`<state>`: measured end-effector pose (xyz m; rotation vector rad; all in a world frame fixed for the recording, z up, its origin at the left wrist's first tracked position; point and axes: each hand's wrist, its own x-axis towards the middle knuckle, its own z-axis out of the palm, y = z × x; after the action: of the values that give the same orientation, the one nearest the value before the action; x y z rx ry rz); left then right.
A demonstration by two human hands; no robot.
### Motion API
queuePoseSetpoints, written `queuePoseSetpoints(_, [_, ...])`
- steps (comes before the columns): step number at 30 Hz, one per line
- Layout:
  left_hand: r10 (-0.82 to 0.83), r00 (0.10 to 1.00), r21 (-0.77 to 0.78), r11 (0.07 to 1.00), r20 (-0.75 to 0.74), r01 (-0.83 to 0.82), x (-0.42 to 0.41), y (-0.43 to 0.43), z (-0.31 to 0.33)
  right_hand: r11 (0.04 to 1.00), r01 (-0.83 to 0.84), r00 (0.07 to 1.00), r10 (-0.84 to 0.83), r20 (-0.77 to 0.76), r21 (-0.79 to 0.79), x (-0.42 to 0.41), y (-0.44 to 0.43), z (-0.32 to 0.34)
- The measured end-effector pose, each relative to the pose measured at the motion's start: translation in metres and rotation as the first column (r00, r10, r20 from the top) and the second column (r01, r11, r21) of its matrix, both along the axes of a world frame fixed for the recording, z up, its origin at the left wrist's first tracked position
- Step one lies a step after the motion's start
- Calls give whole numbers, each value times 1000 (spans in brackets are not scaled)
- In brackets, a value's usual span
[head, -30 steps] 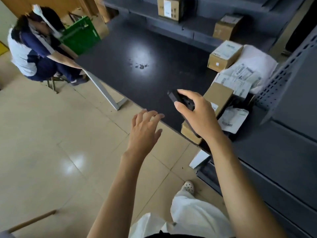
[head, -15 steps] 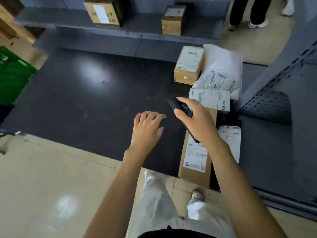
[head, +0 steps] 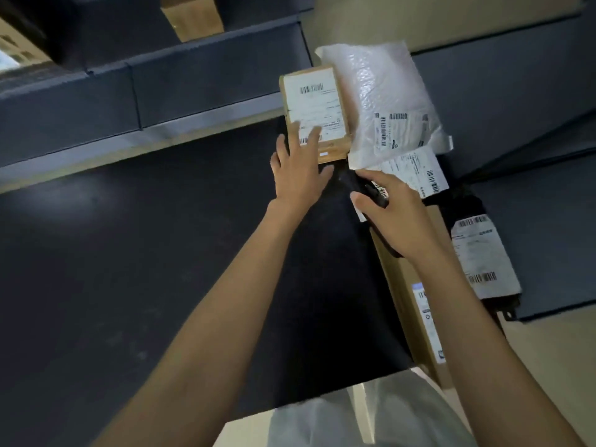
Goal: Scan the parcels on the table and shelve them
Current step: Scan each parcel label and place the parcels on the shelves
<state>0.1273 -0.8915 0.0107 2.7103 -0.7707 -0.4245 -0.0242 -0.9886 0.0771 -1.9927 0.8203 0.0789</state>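
Left hand over box, right grips scanner

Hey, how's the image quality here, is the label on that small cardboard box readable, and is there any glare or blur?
Head view: dim overall; the label on the small cardboard box is blurred, bars visible but text unreadable; a soft glare patch sits on the dark table at left; the white bubble mailer shows shiny highlights; the shelf edge runs slanted across the frame.
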Motion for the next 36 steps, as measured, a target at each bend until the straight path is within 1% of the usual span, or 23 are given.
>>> queuePoseSetpoints(2, [50, 996, -69, 996, -74, -55, 18, -25, -13, 998, 53, 998, -54, -13, -20, 3, -1, -3])
queuePoseSetpoints(4, [140, 974, -108, 981, -176, -160, 31, -48, -23, 996, 77, 996, -79, -32, -47, 6, -3, -2])
queuePoseSetpoints(5, [186, 958, -109, 971, -218, -213, 35, -57, -26, 995, 82, 995, -85, -50, -61, 7, -4, -1])
queuePoseSetpoints(7, [233, 941, -94, 960, -244, -262, 38, -70, -30, 992, 104, 992, -109, -66, -76, 9, -7, 4])
queuePoseSetpoints(10, [243, 934, -94, 957, -262, -275, 40, -73, -29, 988, 131, 990, -135, -34, -81, 14, -7, 10])
queuePoseSetpoints(12, [246, 930, -82, 957, -272, -277, 42, -66, -26, 989, 121, 991, -124, -40, -81, 15, -3, 12])
queuePoseSetpoints(16, [200, 955, -80, 972, -219, -222, 38, -33, -25, 990, 131, 991, -130, 26, -48, 9, 9, 7])
queuePoseSetpoints(19, [170, 940, -98, 973, -297, -207, 32, -3, -24, 993, 115, 992, -115, 52, -13, -2, 20, 5])
queuePoseSetpoints(21, [178, 934, -82, 974, -311, -213, 22, 10, -19, 996, 93, 993, -93, 69, 0, -10, 25, 8])
queuePoseSetpoints(25, [282, 925, -65, 949, -255, -307, -8, 34, -4, 999, 35, 993, -35, 111, 6, -28, 29, 21])
queuePoseSetpoints(28, [333, 928, -57, 936, -169, -346, -28, 58, 10, 1000, -9, 988, 8, 154, 5, -41, 26, 36])
queuePoseSetpoints(31, [336, 940, -64, 938, -62, -339, -41, 79, 34, 999, -48, 980, 45, 194, 9, -54, 21, 53])
queuePoseSetpoints(36, [289, 950, -109, 955, 118, -277, -56, 95, 91, 994, -89, 950, 102, 294, -55, -75, 10, 82])
